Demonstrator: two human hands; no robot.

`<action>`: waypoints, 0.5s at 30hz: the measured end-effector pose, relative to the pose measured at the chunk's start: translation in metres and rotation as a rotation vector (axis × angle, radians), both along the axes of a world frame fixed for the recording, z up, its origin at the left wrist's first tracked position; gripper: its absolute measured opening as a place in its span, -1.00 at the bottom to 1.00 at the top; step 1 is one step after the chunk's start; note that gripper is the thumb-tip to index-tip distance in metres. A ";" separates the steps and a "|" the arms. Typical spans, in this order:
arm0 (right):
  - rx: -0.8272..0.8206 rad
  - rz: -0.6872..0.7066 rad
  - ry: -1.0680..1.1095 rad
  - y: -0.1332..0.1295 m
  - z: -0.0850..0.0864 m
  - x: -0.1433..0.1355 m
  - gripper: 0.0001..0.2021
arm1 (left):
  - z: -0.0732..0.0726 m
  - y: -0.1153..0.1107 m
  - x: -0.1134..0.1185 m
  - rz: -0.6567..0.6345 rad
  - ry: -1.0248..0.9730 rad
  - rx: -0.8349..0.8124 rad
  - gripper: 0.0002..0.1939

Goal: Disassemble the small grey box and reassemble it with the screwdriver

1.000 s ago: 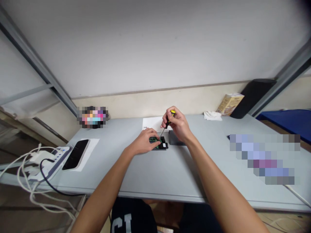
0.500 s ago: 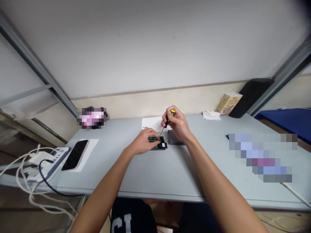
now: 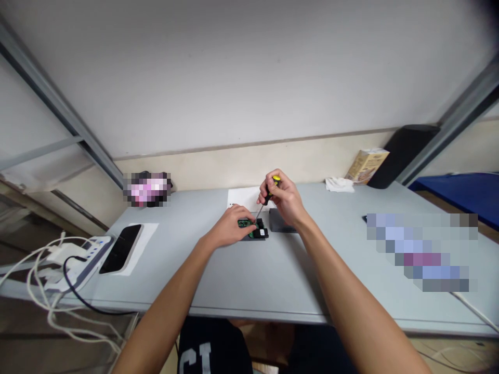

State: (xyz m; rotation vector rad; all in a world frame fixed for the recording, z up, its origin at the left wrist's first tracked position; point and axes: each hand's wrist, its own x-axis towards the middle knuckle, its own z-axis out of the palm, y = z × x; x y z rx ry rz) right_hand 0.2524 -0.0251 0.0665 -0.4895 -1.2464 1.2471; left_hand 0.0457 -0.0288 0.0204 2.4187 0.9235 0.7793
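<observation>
My right hand (image 3: 284,197) is wrapped round the black and yellow handle of a screwdriver (image 3: 267,198), whose thin shaft slants down to the left. The shaft's tip meets a green circuit board (image 3: 244,223) with black parts, one carrying a white label. Thumb and fingers of my left hand (image 3: 233,224) hold the board from its left side, close around the tip. The tip itself and any screw under it are hidden by these fingers. Just right of the board, below my right hand, lies a dark grey box-like case (image 3: 281,222).
White paper (image 3: 245,196) lies behind the board. To the left are a phone (image 3: 121,249) and a power strip (image 3: 88,262) with tangled cables. Tissues (image 3: 339,184), a yellow carton (image 3: 366,167) and a black upright object (image 3: 403,156) stand back right. Blurred items lie left and right.
Both hands stay in nearly the same place. The screwdriver's handle has shifted very slightly in my right hand.
</observation>
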 end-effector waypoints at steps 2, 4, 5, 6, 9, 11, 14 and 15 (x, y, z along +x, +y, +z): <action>-0.005 -0.006 -0.020 0.000 0.000 0.001 -0.68 | 0.001 -0.001 -0.001 0.015 0.039 -0.039 -0.74; -0.014 -0.008 -0.051 0.001 -0.002 0.001 -0.67 | 0.002 -0.003 -0.002 0.017 0.081 -0.080 -0.58; -0.020 -0.006 -0.069 0.002 -0.002 0.001 -0.66 | 0.003 -0.004 -0.002 0.013 0.097 -0.097 -0.54; -0.026 -0.003 -0.085 0.002 -0.004 0.001 -0.66 | 0.004 -0.005 -0.002 0.007 0.108 -0.108 -0.51; -0.039 0.012 -0.114 0.003 -0.007 0.000 -0.66 | 0.005 -0.006 -0.002 0.000 0.118 -0.121 -0.49; -0.043 0.015 -0.118 0.003 -0.008 -0.001 -0.66 | 0.005 -0.006 -0.002 0.007 0.121 -0.128 -0.50; -0.052 0.014 -0.120 0.003 -0.008 -0.001 -0.65 | 0.004 -0.006 -0.002 0.015 0.126 -0.137 -0.49; -0.056 0.014 -0.121 0.003 -0.008 -0.001 -0.64 | 0.004 -0.006 -0.002 0.016 0.126 -0.137 -0.49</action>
